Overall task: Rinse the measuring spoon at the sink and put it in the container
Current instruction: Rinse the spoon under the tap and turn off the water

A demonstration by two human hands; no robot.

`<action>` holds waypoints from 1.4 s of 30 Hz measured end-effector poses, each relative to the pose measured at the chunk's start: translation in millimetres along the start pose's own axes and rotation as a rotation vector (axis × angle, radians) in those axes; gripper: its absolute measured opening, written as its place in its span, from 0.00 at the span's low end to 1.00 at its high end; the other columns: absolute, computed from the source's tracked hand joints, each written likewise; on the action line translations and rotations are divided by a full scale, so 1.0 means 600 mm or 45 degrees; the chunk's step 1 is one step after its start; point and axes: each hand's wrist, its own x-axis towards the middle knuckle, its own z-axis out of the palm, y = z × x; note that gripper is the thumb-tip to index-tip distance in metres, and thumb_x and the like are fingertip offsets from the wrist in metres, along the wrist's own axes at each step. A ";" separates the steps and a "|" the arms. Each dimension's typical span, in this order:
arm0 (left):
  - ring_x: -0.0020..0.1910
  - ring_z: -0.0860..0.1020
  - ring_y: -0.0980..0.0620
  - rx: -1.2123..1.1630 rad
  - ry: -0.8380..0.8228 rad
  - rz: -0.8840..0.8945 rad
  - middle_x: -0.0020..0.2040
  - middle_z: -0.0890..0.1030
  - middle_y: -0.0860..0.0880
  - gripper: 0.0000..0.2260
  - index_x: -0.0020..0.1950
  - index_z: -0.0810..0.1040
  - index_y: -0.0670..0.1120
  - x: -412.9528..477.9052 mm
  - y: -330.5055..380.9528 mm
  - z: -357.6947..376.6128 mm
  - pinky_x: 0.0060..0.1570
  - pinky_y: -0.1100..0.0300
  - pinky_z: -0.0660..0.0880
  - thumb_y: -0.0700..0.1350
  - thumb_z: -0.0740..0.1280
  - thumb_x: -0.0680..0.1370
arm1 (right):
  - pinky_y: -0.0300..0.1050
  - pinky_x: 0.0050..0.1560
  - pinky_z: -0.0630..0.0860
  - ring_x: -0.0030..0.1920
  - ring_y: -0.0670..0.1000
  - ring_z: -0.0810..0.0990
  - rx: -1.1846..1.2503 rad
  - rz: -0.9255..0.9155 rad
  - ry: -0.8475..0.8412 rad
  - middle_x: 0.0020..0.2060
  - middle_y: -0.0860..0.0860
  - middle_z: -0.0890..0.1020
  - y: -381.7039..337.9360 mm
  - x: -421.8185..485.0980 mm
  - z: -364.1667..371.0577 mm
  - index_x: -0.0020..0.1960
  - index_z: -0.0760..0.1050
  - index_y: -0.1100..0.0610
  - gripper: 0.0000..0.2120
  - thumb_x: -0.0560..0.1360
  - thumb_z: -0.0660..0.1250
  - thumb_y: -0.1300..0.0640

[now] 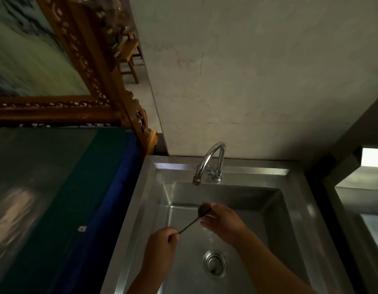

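Water runs thinly below the right hand (221, 222) and falls toward the drain (215, 264) of the steel sink (243, 175); both hands are inside the basin, under the curved faucet (209, 161). The left hand (162, 244) is clenched around the end of the thin handle of the measuring spoon (197, 217), thumb and fingers pinching it; the handle goes up and to the right, tilted, and the dark round bowl of the spoon is at the fingertips of the right hand. The right hand is curled over this bowl and touches it; the fingers are bent around it, not fully closed. The spoon is so held between the two hands, above the sink floor and a little in front of the spout. At the left of the sink lies a blue and green cloth (124, 187); behind it stands a carved wooden frame (82, 60); the wall (258, 81) behind the faucet is pale.
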 end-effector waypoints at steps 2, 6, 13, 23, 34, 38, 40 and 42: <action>0.42 0.82 0.52 0.046 0.020 0.023 0.42 0.86 0.48 0.05 0.46 0.84 0.46 -0.013 -0.005 0.006 0.47 0.57 0.78 0.42 0.68 0.75 | 0.56 0.55 0.76 0.50 0.61 0.80 0.098 0.036 -0.005 0.50 0.63 0.81 0.012 -0.011 -0.010 0.57 0.77 0.65 0.12 0.79 0.59 0.61; 0.41 0.81 0.51 0.134 0.012 0.043 0.40 0.85 0.47 0.03 0.41 0.83 0.46 -0.036 -0.001 0.017 0.45 0.55 0.77 0.43 0.69 0.72 | 0.56 0.57 0.75 0.53 0.63 0.79 0.221 0.085 0.012 0.52 0.64 0.81 0.038 -0.036 -0.033 0.57 0.77 0.67 0.15 0.76 0.59 0.63; 0.45 0.80 0.51 0.265 0.021 0.148 0.43 0.83 0.50 0.05 0.44 0.80 0.48 -0.062 0.026 0.002 0.48 0.51 0.77 0.46 0.65 0.75 | 0.56 0.58 0.75 0.53 0.61 0.81 0.123 0.014 -0.005 0.52 0.63 0.83 0.026 -0.079 -0.035 0.57 0.78 0.64 0.14 0.78 0.57 0.61; 0.40 0.79 0.62 0.049 0.091 0.445 0.40 0.82 0.58 0.05 0.48 0.80 0.52 -0.091 0.099 -0.055 0.42 0.63 0.77 0.47 0.65 0.76 | 0.46 0.40 0.80 0.44 0.56 0.86 -0.372 -0.524 -0.098 0.46 0.58 0.86 -0.088 -0.216 0.020 0.52 0.81 0.55 0.14 0.74 0.66 0.46; 0.45 0.79 0.49 0.230 -0.147 0.284 0.41 0.75 0.50 0.04 0.41 0.82 0.44 -0.128 0.059 0.008 0.47 0.57 0.73 0.42 0.67 0.73 | 0.51 0.37 0.80 0.39 0.61 0.84 -0.436 -0.115 0.150 0.43 0.63 0.83 -0.026 -0.215 -0.017 0.51 0.78 0.63 0.11 0.77 0.66 0.54; 0.46 0.78 0.50 0.235 -0.114 0.329 0.41 0.74 0.53 0.05 0.43 0.81 0.47 -0.132 0.062 0.014 0.47 0.57 0.72 0.43 0.66 0.74 | 0.50 0.39 0.80 0.41 0.61 0.83 -0.346 -0.095 0.176 0.47 0.64 0.81 -0.016 -0.211 -0.030 0.55 0.77 0.64 0.14 0.78 0.64 0.54; 0.44 0.78 0.52 0.188 -0.056 0.374 0.42 0.77 0.52 0.04 0.43 0.81 0.48 -0.133 0.064 0.015 0.46 0.56 0.74 0.43 0.65 0.73 | 0.50 0.41 0.82 0.43 0.61 0.85 -0.278 -0.133 0.115 0.48 0.64 0.83 -0.021 -0.213 -0.041 0.55 0.78 0.63 0.14 0.78 0.64 0.52; 0.45 0.78 0.53 0.205 -0.042 0.371 0.45 0.79 0.51 0.05 0.45 0.81 0.49 -0.134 0.068 0.012 0.46 0.57 0.74 0.44 0.65 0.74 | 0.51 0.40 0.82 0.42 0.60 0.85 -0.262 -0.103 0.132 0.47 0.63 0.83 -0.019 -0.211 -0.048 0.54 0.78 0.63 0.14 0.78 0.64 0.53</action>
